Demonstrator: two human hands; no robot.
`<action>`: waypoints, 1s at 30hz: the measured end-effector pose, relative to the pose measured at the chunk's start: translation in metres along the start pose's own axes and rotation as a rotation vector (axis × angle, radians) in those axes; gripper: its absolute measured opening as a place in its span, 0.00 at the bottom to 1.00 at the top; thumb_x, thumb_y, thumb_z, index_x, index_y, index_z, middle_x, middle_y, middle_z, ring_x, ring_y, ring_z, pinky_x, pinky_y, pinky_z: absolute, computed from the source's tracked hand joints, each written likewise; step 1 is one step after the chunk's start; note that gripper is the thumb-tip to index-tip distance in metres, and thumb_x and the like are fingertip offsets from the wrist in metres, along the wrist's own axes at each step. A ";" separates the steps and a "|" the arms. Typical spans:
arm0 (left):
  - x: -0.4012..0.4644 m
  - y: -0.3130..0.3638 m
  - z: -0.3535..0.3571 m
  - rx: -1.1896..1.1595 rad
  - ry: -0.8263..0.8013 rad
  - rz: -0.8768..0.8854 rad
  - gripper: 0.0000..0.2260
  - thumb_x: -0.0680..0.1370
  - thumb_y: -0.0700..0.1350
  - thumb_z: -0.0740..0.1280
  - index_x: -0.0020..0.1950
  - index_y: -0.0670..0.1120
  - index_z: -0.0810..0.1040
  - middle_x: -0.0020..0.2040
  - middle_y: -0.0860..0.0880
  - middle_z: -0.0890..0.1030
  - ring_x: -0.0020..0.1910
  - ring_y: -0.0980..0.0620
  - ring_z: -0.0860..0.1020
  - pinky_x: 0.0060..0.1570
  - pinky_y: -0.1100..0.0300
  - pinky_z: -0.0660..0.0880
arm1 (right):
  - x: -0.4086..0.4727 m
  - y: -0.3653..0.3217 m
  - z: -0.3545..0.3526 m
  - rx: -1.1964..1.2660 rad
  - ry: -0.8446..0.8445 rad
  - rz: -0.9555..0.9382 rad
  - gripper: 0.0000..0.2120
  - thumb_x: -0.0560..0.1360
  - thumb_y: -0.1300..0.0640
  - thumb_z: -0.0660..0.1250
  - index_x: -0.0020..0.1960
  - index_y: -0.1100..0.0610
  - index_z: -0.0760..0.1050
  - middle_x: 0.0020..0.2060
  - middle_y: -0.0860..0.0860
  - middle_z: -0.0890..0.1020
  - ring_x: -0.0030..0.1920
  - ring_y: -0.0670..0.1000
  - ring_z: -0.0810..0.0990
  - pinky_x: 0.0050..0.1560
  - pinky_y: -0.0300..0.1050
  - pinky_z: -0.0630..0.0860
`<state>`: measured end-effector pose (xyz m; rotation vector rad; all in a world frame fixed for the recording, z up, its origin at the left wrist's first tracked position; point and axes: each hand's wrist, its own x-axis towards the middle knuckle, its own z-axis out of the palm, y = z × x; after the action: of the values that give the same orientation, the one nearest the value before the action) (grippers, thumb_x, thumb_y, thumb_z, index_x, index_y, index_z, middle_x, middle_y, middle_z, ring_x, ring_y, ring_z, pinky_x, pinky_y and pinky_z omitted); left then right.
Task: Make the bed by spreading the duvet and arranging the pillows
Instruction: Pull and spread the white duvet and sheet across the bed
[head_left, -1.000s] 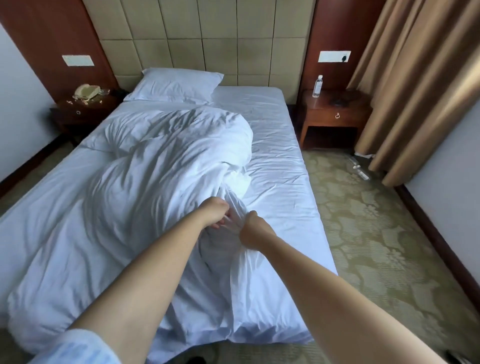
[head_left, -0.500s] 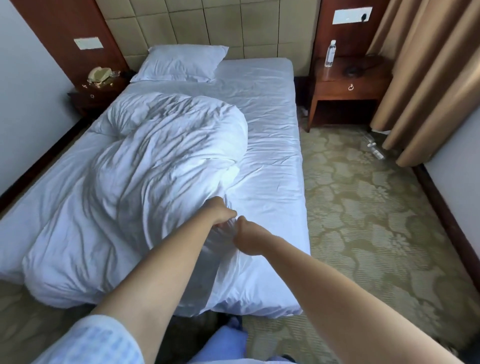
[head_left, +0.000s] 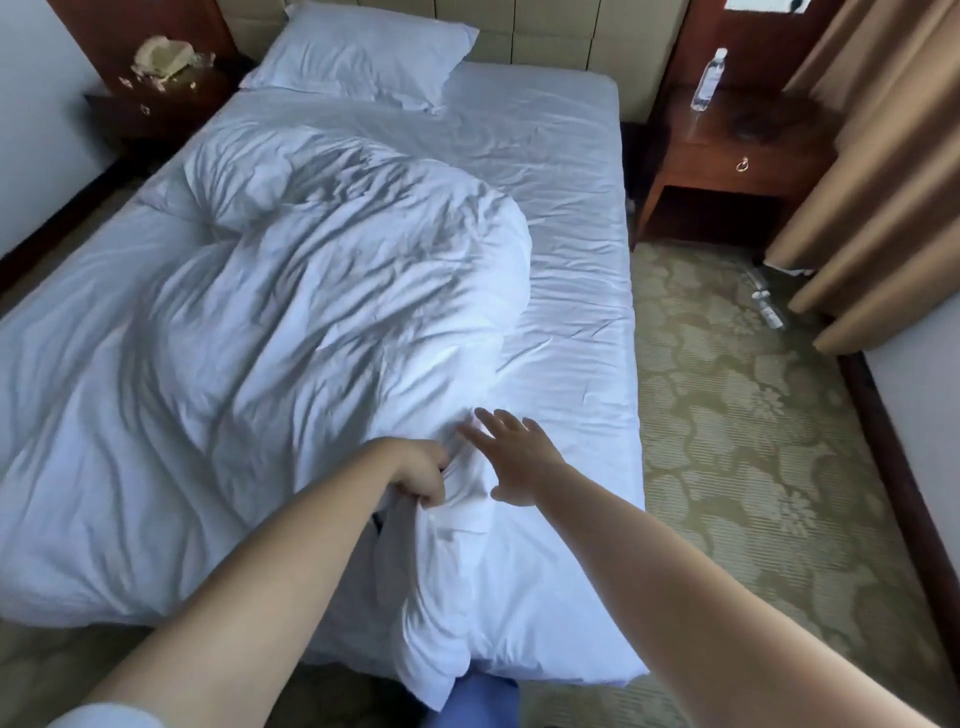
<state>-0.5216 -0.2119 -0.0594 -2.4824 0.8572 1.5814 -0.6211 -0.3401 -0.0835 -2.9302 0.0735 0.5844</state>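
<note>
Near the bed (head_left: 571, 218) foot edge, our left hand (head_left: 421, 475) clenches the bunched duvet (head_left: 291, 332); our right hand (head_left: 511, 457) hovers released beside it.

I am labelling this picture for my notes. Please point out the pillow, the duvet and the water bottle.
pillow (head_left: 363, 49), head view, middle of its top face.
duvet (head_left: 291, 332), head view, crumpled middle part.
water bottle (head_left: 709, 83), head view, its clear body, on the nightstand.
</note>
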 end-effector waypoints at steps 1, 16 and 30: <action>0.006 -0.006 -0.002 0.005 -0.006 0.010 0.07 0.67 0.35 0.66 0.39 0.43 0.69 0.36 0.46 0.71 0.32 0.49 0.69 0.29 0.63 0.63 | 0.012 -0.001 0.002 -0.025 0.001 -0.034 0.43 0.72 0.54 0.70 0.78 0.46 0.45 0.77 0.52 0.50 0.76 0.54 0.52 0.72 0.52 0.56; -0.017 -0.011 -0.006 -0.231 0.152 0.035 0.11 0.70 0.30 0.60 0.38 0.47 0.69 0.36 0.51 0.70 0.33 0.54 0.69 0.29 0.63 0.63 | 0.053 -0.012 -0.016 0.001 0.096 -0.306 0.15 0.71 0.60 0.63 0.57 0.54 0.75 0.54 0.49 0.77 0.60 0.52 0.74 0.53 0.43 0.68; -0.093 0.170 0.085 -0.400 0.378 -0.178 0.16 0.68 0.26 0.61 0.47 0.44 0.73 0.40 0.49 0.73 0.44 0.49 0.73 0.26 0.63 0.65 | -0.094 0.074 -0.039 -0.195 0.174 -0.588 0.15 0.73 0.62 0.60 0.57 0.52 0.76 0.54 0.48 0.76 0.58 0.53 0.70 0.51 0.46 0.74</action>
<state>-0.7030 -0.2866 0.0186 -3.1014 0.3505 1.3557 -0.6991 -0.4180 -0.0224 -2.9495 -0.8355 0.2508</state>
